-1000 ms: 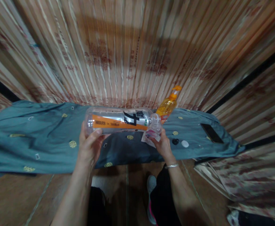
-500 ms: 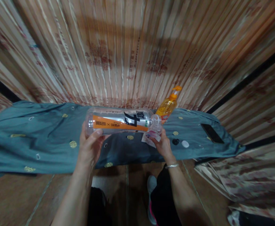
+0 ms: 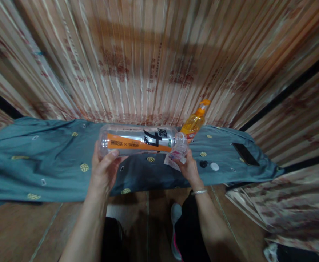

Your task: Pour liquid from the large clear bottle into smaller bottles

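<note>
A large clear plastic bottle with an orange and silver label lies sideways in the air over the cloth, its neck to the right. My left hand is wrapped round its base end, thumb on the near side. At the neck, my right hand grips from below, wearing a bracelet on the wrist. A small piece of clear and white wrapper shows by the right fingers; whether they pinch it is unclear. Just behind the neck stands an orange pump bottle.
A teal patterned cloth covers the long surface. Right of my hand lie a small black object, a white disc and a dark phone. Striped curtains hang behind. My shoe is on the floor.
</note>
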Motion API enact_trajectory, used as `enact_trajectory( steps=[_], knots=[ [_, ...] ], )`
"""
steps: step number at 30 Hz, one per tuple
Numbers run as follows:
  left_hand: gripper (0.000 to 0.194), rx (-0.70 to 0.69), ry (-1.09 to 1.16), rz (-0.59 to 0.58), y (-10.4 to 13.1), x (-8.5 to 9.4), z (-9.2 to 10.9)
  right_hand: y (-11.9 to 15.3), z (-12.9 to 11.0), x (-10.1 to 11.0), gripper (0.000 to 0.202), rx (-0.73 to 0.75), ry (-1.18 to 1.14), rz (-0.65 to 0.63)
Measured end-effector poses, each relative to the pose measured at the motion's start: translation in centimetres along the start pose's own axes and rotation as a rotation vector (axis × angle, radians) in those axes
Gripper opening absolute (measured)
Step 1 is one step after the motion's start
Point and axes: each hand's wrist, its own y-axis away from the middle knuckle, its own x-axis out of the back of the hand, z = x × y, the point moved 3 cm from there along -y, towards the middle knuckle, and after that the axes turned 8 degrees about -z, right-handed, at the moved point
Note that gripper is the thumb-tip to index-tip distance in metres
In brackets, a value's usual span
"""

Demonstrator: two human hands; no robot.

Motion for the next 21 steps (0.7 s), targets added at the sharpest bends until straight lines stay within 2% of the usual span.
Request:
enact_trajectory(
  steps=[5,21],
  knots=[
    [0.062,0.010,0.035,0.012,0.09,-0.29,0.00,0.05,0.16,-0.13,0.051,-0.016,0.026,0.016],
    [0.054,-0.019,0.014,-0.026,-0.08,0.07,0.00,0.10,0.14,-0.43,0.053,-0.010,0.045,0.041]
  ],
)
